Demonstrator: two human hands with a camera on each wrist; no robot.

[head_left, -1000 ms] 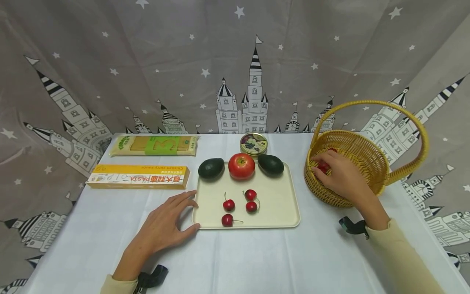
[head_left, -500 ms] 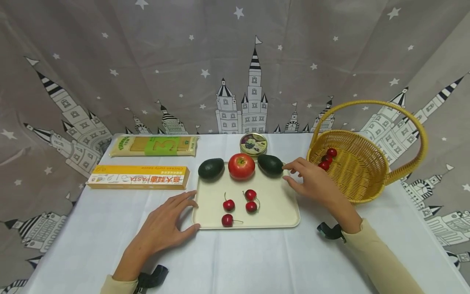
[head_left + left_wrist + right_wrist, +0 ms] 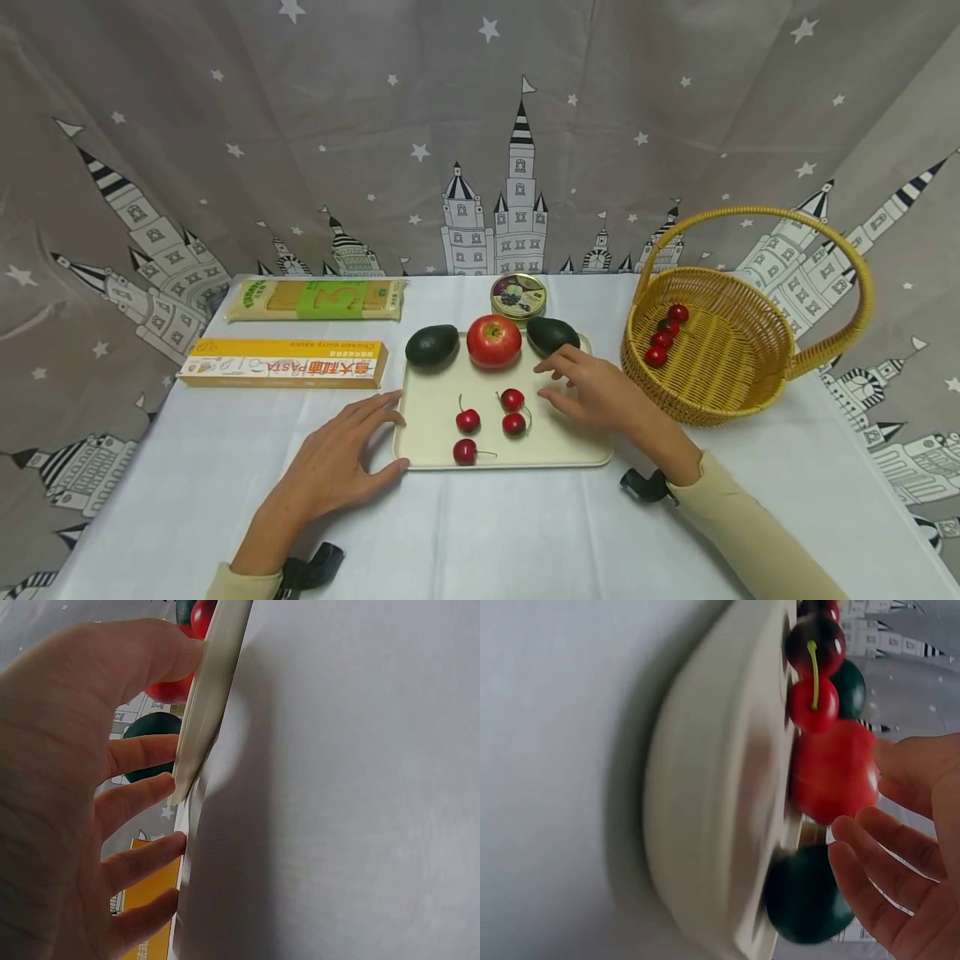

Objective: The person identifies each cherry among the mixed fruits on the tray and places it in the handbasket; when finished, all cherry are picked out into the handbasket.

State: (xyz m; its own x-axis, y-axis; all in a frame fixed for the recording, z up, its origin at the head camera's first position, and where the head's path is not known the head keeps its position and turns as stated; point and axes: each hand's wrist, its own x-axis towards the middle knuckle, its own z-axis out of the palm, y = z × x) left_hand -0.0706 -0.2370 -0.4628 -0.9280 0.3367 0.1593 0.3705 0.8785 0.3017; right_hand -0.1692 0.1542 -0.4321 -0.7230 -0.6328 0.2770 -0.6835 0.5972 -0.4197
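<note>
A cream tray [image 3: 558, 446] bears several stemmed cherries [image 3: 513, 425], a tomato [image 3: 493, 341] and two dark green avocados [image 3: 432, 345]. My left hand [image 3: 337, 454] rests at the tray's left edge; in the left wrist view its thumb [image 3: 161, 652] and fingertips lie along the rim, the fingers spread. Over the tray's right part hovers my right hand [image 3: 600, 396], holding nothing, its fingers loosely bent just right of the cherry pair. The right wrist view has its fingers [image 3: 889, 859] apart, with the tomato and one avocado behind them.
A yellow wicker basket [image 3: 757, 333] with a tall handle stands to the right, several cherries [image 3: 662, 339] inside. Behind the tray is a round tin [image 3: 518, 296]. On the left lie a pasta box [image 3: 281, 362] and a noodle packet [image 3: 315, 299]. A grey printed curtain [image 3: 360, 108] hangs behind.
My right hand has let go of a cherry in the basket and moved left over the tray. The basket's cherries now show uncovered. My left hand has stayed at the tray's edge.
</note>
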